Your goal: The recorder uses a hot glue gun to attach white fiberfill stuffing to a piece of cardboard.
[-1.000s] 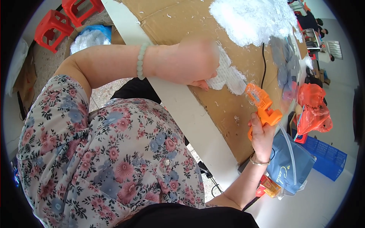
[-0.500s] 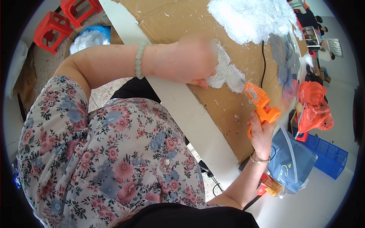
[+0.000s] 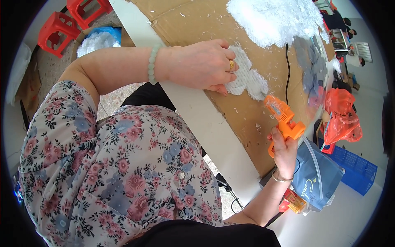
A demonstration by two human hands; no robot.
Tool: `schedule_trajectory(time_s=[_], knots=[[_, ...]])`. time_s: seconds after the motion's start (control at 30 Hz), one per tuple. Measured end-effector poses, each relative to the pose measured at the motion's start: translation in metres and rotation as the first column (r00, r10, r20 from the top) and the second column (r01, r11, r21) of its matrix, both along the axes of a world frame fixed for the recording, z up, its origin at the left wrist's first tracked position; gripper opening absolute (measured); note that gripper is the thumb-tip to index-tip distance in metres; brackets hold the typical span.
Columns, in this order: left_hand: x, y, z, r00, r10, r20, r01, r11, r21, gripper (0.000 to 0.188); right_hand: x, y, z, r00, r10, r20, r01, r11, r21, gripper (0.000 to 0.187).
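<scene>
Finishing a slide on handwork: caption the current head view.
Left hand on white shaggy-edged fabric, right hand holding an orange glue gun over cardboard.

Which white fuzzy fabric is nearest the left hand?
The small piece, ribbed face up, between the left hand and the orange glue gun; the big fluffy heap and bundle by the blue bag lie farther off.

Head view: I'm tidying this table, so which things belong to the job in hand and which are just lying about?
Seem to belong:
glue gun, in the right hand
white fabric, under the left hand
cardboard, beneath the fabric
white pile, probably

Seem just lying about:
red stools
red bag
blue bag
blue crate
</scene>
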State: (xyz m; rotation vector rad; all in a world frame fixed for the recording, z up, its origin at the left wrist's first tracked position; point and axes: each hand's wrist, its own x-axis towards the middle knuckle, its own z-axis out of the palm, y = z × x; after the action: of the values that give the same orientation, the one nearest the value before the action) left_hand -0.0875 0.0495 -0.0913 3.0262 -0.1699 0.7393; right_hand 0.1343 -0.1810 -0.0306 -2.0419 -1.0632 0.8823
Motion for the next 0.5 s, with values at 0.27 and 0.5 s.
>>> schedule_trajectory(time_s=[0.27,0.5], knots=[[0.002,0.002,0.000,1.000,0.006,0.001,-0.006,1.000,-0.002,0.029,0.003,0.015,-0.005,0.998,-0.051,-0.030,0.054,0.995,0.084,0.014],[0.006,0.002,0.004,1.000,-0.014,-0.014,0.014,1.000,-0.003,0.029,0.003,0.008,0.003,0.998,-0.051,0.021,0.050,0.998,0.031,0.016]])
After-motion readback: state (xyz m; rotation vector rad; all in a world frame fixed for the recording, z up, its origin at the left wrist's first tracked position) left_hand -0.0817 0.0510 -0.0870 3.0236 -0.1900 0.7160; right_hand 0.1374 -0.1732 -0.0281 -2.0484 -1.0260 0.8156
